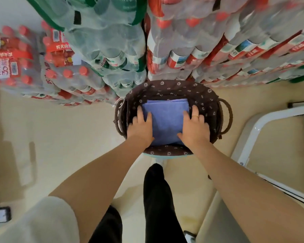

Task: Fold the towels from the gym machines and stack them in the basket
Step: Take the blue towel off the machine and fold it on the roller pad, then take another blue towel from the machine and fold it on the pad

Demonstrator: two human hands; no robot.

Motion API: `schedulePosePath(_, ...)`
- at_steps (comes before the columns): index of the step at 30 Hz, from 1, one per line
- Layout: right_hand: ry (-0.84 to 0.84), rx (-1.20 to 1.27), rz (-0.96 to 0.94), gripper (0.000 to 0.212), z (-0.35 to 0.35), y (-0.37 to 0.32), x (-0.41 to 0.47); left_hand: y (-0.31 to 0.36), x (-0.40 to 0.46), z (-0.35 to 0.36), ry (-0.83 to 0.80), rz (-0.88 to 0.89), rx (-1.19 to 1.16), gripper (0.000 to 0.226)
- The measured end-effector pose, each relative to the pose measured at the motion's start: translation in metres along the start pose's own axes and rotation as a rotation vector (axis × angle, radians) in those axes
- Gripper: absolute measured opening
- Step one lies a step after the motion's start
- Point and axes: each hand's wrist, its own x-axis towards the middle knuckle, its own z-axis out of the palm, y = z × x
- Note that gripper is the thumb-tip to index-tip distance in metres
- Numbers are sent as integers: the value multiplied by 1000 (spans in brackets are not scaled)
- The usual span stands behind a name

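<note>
Legs: black trousers [156, 204], person standing on beige floor [60, 137], looking straight down.
Sleeve: pale, pushed up on L arm [42, 221], bottom left.
L hand [141, 126]: fingers straight & spread, flat on L edge of towel, pressing down, gripping nothing.
R hand [194, 128]: same on R edge, fingers spread flat; ring on one finger.
Towel [166, 118]: blue, folded to a rectangle, lying flat inside basket btwn both hands.
Basket [225, 116]: dark woven, loop handles each side, brown flower-print lining; sits on something light blue, only its near edge shows.
Frame [256, 130]: white metal tube, R of basket.
Beyond: shrink-wrapped bottled water packs [182, 55], red & green labels, stacked high just behind basket.
</note>
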Motion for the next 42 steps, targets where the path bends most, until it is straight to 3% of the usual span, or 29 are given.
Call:
schedulePosePath(2,43,22,-69,60,-24,-10,-11,-10,-18,-15,53,72,-58,72)
schedulePosePath(6,-20,200,-334,36,-83,-48,-45,-47,-80,-51,57,200,-402,44)
schedulePosePath(11,-79,211,-537,41,-133,-110,-99,-117,-178,-71,57,-14,-578,35)
schedulePosePath(17,-162,40,-800,28,-140,-216,-191,-213,-328,-43,337,-327,-767,34)
schedulePosePath(22,-229,-185,-1022,27,-95,-295,-287,-260,-447,33,512,-529,-975,38)
schedulePosePath(27,-263,-313,-1197,26,-21,-360,-402,-293,-569,149,546,-672,-1054,50)
schedulePosePath(37,-471,-437,-1472,22,139,-470,-608,-341,-766,335,787,-1053,-1301,31)
schedulePosePath(42,-520,-569,-1530,23,195,-534,-680,-359,-823,401,784,-1158,-1305,33)
